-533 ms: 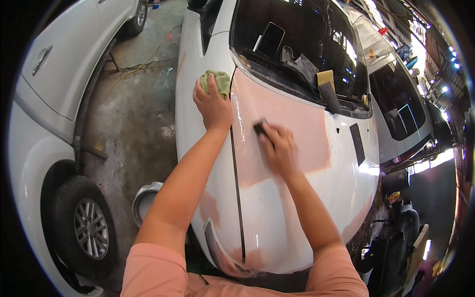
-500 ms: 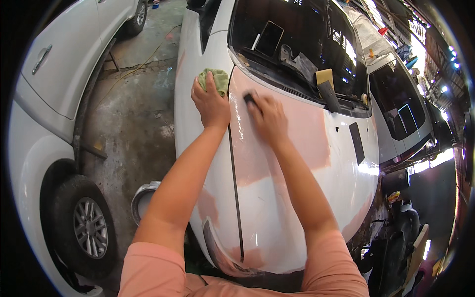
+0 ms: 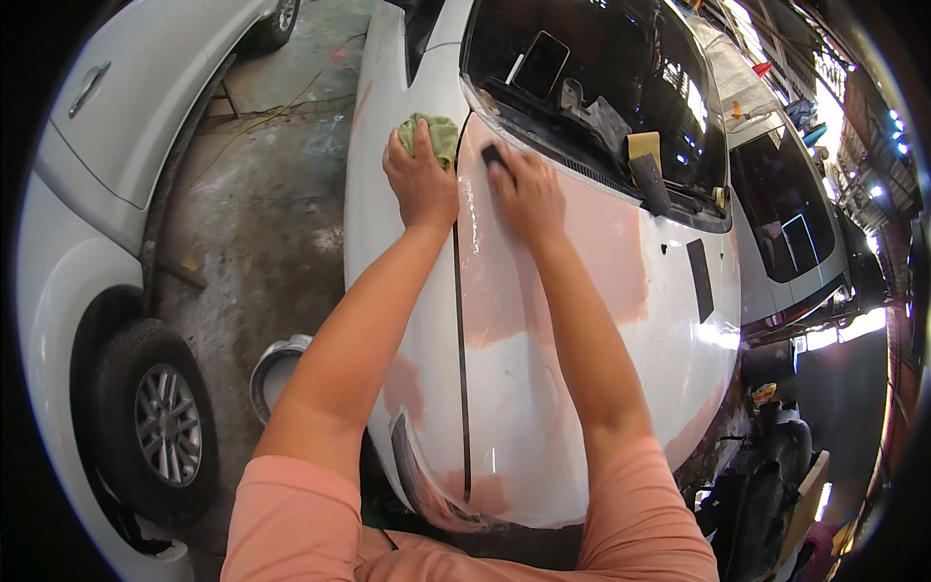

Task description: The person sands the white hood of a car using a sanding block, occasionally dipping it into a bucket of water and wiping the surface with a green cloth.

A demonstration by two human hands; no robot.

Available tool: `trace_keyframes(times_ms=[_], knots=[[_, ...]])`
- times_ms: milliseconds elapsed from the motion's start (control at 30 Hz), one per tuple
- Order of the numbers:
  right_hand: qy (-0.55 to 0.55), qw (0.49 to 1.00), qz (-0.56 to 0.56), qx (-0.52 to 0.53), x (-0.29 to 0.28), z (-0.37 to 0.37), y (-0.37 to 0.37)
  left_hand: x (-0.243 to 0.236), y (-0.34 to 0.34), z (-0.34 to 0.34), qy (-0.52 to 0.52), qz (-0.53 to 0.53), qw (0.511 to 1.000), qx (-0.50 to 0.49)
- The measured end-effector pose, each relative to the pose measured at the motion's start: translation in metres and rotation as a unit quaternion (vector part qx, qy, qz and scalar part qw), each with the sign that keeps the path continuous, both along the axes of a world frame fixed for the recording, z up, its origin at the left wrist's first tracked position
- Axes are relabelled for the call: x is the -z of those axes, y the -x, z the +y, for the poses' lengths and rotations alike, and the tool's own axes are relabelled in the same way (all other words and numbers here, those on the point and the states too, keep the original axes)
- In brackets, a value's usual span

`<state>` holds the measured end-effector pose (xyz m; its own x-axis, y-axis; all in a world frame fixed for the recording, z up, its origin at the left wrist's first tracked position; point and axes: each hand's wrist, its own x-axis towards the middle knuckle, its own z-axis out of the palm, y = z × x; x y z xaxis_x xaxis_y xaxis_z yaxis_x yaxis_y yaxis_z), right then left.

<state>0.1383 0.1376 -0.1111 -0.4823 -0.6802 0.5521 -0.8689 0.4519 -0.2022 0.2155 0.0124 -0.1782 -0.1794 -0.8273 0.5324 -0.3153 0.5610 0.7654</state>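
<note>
My left hand (image 3: 420, 184) grips a crumpled green cloth (image 3: 433, 138) on the white fender, beside the dark gap along the hood. Across that gap, my right hand (image 3: 529, 189) is closed on a small black sanding block (image 3: 492, 155), pressed to the far left of the hood. Under it spreads a wide patch of pinkish filler (image 3: 592, 252) on the white car hood (image 3: 659, 369), with wet streaks shining near the gap. Smaller pink patches show lower on the fender and at the hood's front edge. My right fingers partly cover the block.
A phone (image 3: 541, 65) rests against the windshield. Near the wipers sit a tan pad (image 3: 644, 147) and a dark strip (image 3: 651, 184); a black sheet (image 3: 700, 281) lies on the hood. A bucket (image 3: 278, 373) stands on the floor, between this car and another white vehicle (image 3: 126, 145).
Both hands have shifted slightly up in the picture as the view moved a little. The block is now nearer the windshield end of the pink patch; the cloth stays in my left hand.
</note>
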Motion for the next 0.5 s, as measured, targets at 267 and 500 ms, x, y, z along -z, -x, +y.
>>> trace_keyframes(times_ms=[267,500], knots=[[-0.017,0.997,0.014,-0.08,0.038,0.099,-0.055,0.005,-0.016,-0.018,-0.023,-0.017,0.999,-0.016],[-0.01,1.0,0.013,0.023,-0.008,0.007,0.025,0.003,0.004,0.002,0.014,-0.01,1.0,0.012]])
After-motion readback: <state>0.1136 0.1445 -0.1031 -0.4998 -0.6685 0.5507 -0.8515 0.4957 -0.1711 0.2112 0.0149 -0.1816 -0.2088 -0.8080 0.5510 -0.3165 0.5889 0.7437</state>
